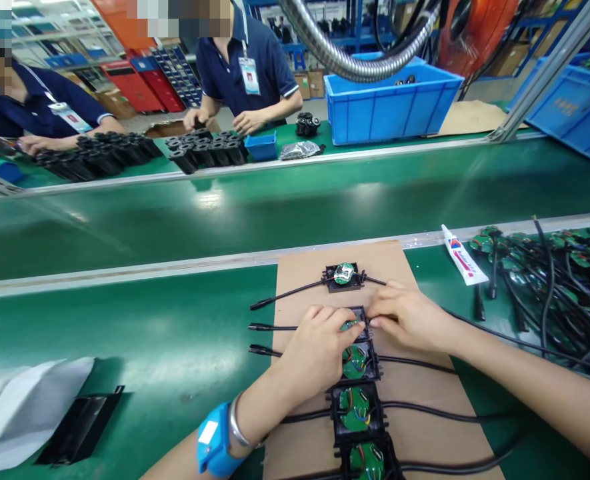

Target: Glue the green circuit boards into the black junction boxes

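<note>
A brown cardboard sheet (415, 400) lies on the green bench and carries a row of black housings, each with a round green circuit board and black cables. My left hand (319, 347) and my right hand (407, 313) meet over one housing (357, 319) in that row, with the fingertips of both curled and pressed on its board and rim. Another housing (343, 276) lies apart, farther up the sheet. Nearer me sit three more (355, 407). My left wrist wears a blue strap (215, 443) and a metal bangle.
A white glue tube (462, 255) and a heap of cabled green boards (549, 280) lie to the right. A green conveyor belt (275, 213) runs across. Beyond it two people handle black parts beside blue bins (389, 100). A black tray (82, 427) and white bag sit at left.
</note>
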The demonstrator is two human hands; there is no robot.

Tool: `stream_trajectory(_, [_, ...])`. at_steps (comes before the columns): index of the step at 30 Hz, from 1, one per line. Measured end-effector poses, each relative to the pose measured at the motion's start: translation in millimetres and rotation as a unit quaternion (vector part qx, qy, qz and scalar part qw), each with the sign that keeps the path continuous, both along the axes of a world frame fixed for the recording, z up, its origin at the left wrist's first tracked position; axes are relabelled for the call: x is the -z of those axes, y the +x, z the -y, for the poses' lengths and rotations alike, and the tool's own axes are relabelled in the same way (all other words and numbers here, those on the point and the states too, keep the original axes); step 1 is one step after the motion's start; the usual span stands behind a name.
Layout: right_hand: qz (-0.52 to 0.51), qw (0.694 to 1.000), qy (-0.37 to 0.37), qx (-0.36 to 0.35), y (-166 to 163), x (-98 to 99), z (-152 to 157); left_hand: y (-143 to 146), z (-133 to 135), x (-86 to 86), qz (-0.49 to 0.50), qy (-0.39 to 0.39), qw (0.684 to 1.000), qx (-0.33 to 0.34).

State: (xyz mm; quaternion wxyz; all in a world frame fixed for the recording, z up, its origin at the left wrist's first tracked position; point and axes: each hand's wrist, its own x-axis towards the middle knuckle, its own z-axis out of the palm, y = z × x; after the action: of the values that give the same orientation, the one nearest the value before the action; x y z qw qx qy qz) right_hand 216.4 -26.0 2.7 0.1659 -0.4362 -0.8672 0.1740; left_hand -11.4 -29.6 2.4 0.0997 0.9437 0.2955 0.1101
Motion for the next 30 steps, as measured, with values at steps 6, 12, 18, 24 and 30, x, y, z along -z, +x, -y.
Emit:
stream_trajectory(6, [0.014, 0.989, 0.045, 0.142, 1.4, 7.6, -32.6, -15.2, -59.5, 6.5, 0.087, -0.010, 0.972, -0.219])
stream_trajectory(12, [0.008, 0.988, 0.062, 0.141, -5.5, -7.4, -14.7, -23.5, -63.6, -5.7, 0.092, -0.061, 0.971, -0.212])
stream_trajectory(18, [0.145, 0.983, 0.054, 0.103, -31.2, -60.7, -16.8, -17.8, -65.0, -21.7, 0.075, -0.015, 0.977, -0.200])
stream_trajectory(24, [0.251, 0.963, 0.028, 0.095, -44.5, -64.5, -49.9, 0.4, -74.0, -18.4, -0.008, -0.009, 0.979, -0.201])
stream_trajectory(30, [0.257, 0.964, 0.041, 0.052, -38.4, -53.0, -57.8, -2.4, -74.3, -10.7, -0.020, -0.028, 0.978, -0.206])
